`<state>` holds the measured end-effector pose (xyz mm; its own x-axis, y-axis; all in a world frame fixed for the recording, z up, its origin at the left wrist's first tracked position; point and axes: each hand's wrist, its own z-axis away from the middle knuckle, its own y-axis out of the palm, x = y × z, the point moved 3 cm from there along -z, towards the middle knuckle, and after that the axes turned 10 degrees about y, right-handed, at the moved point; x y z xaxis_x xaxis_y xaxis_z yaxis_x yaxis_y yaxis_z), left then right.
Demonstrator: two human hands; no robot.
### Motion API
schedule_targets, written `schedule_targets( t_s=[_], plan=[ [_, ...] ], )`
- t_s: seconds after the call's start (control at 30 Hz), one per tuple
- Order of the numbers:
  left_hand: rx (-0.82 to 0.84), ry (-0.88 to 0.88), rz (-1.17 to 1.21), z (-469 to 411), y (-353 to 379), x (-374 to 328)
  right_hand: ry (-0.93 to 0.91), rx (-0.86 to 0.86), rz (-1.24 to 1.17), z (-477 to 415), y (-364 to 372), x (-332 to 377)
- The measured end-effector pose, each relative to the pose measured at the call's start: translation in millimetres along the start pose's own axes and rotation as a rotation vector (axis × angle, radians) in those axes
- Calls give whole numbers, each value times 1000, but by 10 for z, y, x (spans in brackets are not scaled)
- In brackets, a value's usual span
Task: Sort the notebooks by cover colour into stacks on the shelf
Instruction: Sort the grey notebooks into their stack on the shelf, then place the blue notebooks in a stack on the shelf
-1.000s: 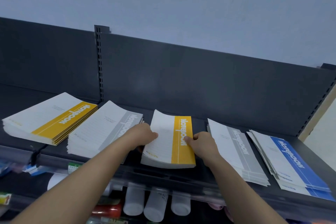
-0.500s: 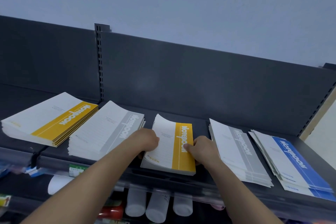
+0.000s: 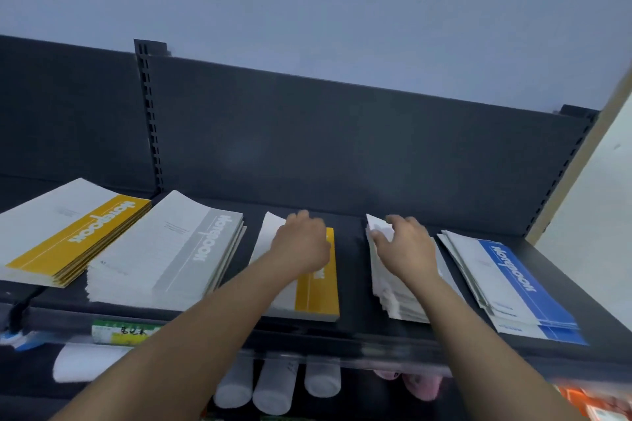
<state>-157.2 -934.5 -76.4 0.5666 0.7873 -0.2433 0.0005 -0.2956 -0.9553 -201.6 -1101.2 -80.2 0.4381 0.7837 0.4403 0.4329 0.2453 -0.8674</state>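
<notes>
At frame centre on the dark shelf (image 3: 352, 270), the left hand (image 3: 301, 246) lies palm-down on the yellow-banded notebook stack (image 3: 316, 294), its grip impossible to tell, while the right hand (image 3: 407, 249) rests loose, spread fingers on the grey-banded notebook stack (image 3: 390, 287) just right.

Matt dark metal shelf (image 3: 352, 239), paper notebooks (image 3: 191, 249)
</notes>
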Motion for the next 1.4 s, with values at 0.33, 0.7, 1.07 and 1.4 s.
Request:
schedule_targets(
  t_s=[0.33,0.7,1.07,1.4],
  plan=[
    [129,-150,426,-416,610,-875,162,387,92,-267,-140,-1004],
    [-3,-542,1004,-443,685,-1032,14,463,34,-302,-209,-1178],
    [-374,-210,1180,-266,605,-1158,199,335,-749,-349,-305,-1262],
    [-505,4,1167,-99,392,-1123,-22,236,-991,-88,-342,-1093]
  ],
)
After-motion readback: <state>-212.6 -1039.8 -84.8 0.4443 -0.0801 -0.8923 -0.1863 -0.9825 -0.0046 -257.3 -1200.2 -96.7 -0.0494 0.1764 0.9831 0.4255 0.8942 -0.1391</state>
